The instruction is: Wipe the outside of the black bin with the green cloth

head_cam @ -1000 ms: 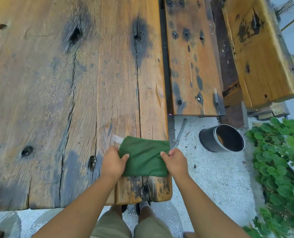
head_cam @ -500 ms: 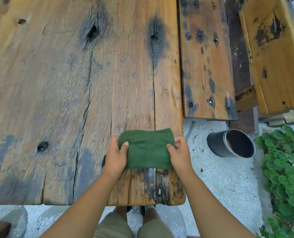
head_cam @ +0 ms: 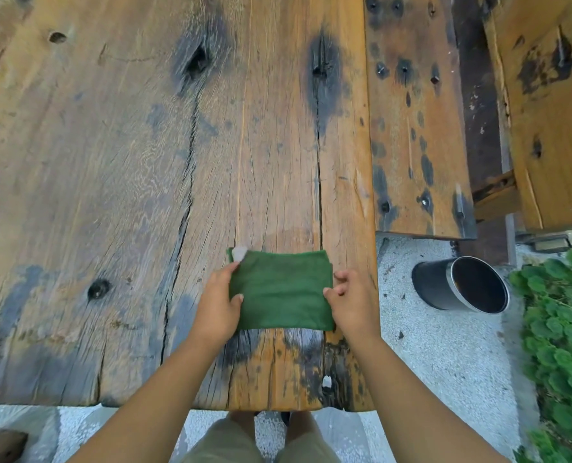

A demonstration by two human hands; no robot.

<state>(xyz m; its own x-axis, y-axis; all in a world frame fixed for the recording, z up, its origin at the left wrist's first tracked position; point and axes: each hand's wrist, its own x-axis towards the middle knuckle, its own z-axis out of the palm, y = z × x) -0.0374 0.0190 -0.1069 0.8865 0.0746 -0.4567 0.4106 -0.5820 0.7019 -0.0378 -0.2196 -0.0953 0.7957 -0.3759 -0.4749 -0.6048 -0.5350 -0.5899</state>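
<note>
A folded green cloth [head_cam: 279, 290] lies flat on the wooden table [head_cam: 111, 195] near its front right corner. A small white tag shows at the cloth's far left corner. My left hand [head_cam: 219, 302] rests on the cloth's left edge, thumb on top of the fabric. My right hand [head_cam: 349, 300] touches the right edge with the fingers curled. The black bin [head_cam: 461, 284] lies tipped on its side on the ground to the right of the table, its silver-rimmed mouth facing the camera and to the right.
A wooden bench [head_cam: 411, 128] runs along the table's right side, with a second plank seat [head_cam: 551, 111] beyond it. Green leafy plants [head_cam: 561, 345] grow at the right edge. Pale gravel ground [head_cam: 445, 362] lies between table and plants. My legs show below the table edge.
The cloth has been laid flat on the table and my fingers have loosened at its two edges. The view has shifted so the table sits lower and further right.
</note>
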